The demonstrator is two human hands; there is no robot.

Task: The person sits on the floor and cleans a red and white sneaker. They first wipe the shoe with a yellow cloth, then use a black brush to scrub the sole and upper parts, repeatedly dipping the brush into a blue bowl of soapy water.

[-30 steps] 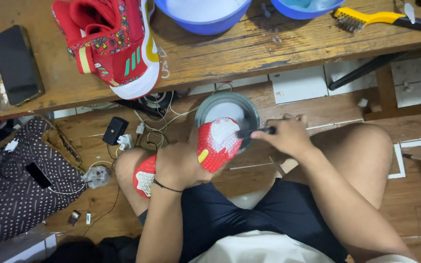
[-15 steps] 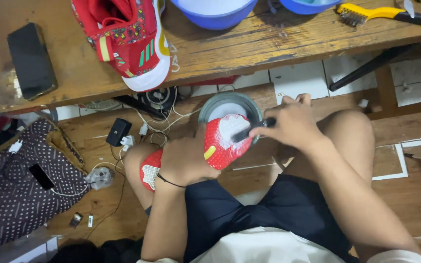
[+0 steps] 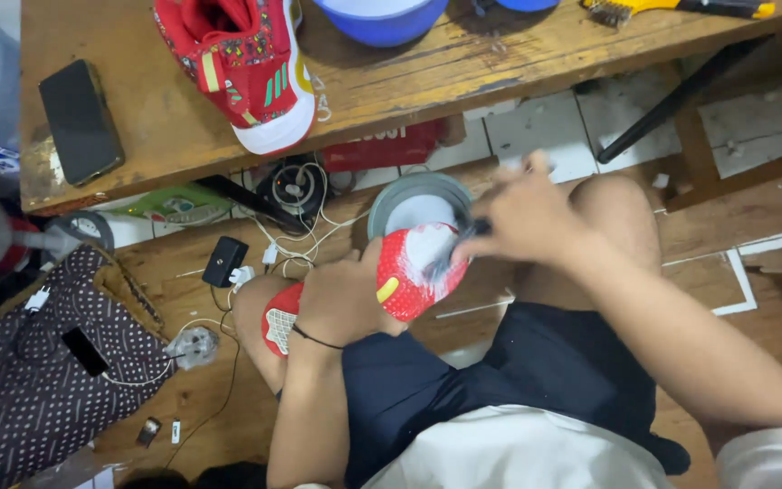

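Over the lap, below the bench's front edge, left hand (image 3: 346,303) wraps tight round a red shoe (image 3: 409,272); right hand (image 3: 522,217) closes on a small brush (image 3: 450,254), blurred. Best to steady the shoe on the knee, brushing in short strokes above the grey bowl (image 3: 418,201).

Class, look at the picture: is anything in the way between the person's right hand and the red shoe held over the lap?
Only the dark brush the right hand holds: its blurred tip lies on the foamy toe of the red shoe, which the left hand grips. Nothing else visible stands between them.
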